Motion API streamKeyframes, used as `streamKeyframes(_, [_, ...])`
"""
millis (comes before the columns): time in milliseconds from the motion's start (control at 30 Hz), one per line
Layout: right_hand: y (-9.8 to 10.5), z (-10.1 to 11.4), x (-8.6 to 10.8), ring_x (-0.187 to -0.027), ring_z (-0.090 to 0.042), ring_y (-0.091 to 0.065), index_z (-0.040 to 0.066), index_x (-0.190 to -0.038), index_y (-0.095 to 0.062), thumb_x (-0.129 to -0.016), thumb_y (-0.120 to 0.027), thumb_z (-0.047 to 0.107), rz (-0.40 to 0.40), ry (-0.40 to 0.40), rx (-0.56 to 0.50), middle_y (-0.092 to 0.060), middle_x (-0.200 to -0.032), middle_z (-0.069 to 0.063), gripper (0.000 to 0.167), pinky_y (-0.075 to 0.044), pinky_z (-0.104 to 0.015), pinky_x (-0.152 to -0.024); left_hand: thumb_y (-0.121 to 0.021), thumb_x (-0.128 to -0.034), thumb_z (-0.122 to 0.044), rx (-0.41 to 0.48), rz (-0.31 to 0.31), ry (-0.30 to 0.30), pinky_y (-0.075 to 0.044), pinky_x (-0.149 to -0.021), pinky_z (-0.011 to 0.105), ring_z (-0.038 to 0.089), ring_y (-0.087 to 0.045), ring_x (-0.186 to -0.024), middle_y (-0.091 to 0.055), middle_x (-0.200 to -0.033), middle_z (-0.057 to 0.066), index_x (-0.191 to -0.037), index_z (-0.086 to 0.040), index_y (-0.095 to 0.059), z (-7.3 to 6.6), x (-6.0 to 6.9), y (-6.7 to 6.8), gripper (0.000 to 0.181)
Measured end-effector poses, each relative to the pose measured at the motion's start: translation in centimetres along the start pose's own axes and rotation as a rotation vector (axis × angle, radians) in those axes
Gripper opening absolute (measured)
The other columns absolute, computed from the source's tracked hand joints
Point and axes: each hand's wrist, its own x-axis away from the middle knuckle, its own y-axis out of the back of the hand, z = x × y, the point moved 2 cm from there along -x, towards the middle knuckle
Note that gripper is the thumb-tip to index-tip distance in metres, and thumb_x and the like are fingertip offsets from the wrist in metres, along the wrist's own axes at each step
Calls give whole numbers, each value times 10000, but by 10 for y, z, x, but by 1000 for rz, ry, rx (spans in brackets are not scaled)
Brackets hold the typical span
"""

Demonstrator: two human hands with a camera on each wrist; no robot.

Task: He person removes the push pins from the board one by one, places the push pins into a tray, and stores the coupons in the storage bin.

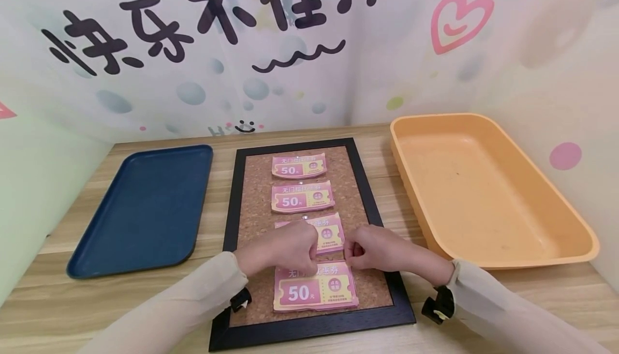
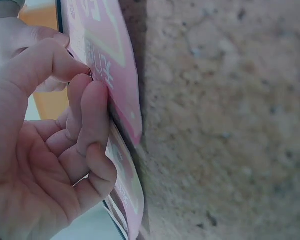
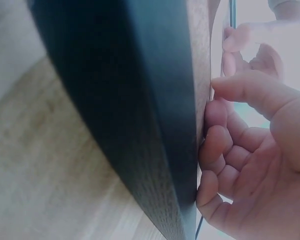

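Note:
Four pink-and-yellow coupon stacks form a column on a cork board [image 1: 256, 182]. At the third stack [image 1: 331, 233], my left hand [image 1: 292, 244] covers the left and lower part, knuckles up. The left wrist view shows that hand [image 2: 50, 125] with thumb and fingertips pinching the edge of a pink coupon [image 2: 100, 40]. My right hand [image 1: 382, 249] is at the same stack's lower right corner; in the right wrist view this hand [image 3: 255, 135] has thumb and index pinched at a thin edge, seen side-on. Just below both hands lies the front stack [image 1: 314, 292].
The board's black frame [image 1: 314, 334] surrounds the cork. A dark blue tray [image 1: 145, 209] lies to the left, and a deep orange bin [image 1: 483, 198] stands to the right. Small round pins show above the lower stacks. Behind the wooden table hangs a printed cloth.

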Motion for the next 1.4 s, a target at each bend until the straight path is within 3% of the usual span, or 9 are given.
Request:
streamKeyframes(233, [-1,0,1,-546,-34,-439,157,-721,-610,-800,-672,85,0,-1,-4,-493,-613,99,124,-356,-204,-493,-655,-684,-78,102,6,-27,-219,-367,173,0,-278,-335,-343,-380,-118,-475,-130,-481,6,-1,-1,276])
streamKeyframes(567, [-1,-1,1,-545,-35,-440,159,-722,-611,-802,-670,85,-4,-2,-11,-495,-615,97,124,-354,-204,-493,-673,-709,-94,173,55,16,-235,-368,183,25,-328,-344,-361,-393,-105,-491,-122,-490,10,-2,1,286])
streamKeyframes(1400, [0,-3,1,-538,-32,-438,148,-716,-597,-785,-642,53,-10,9,-35,-490,-602,94,126,-352,-202,-492,-667,-728,-83,227,122,13,-219,-353,194,33,-305,-326,-351,-379,-88,-465,-138,-437,11,-5,6,354])
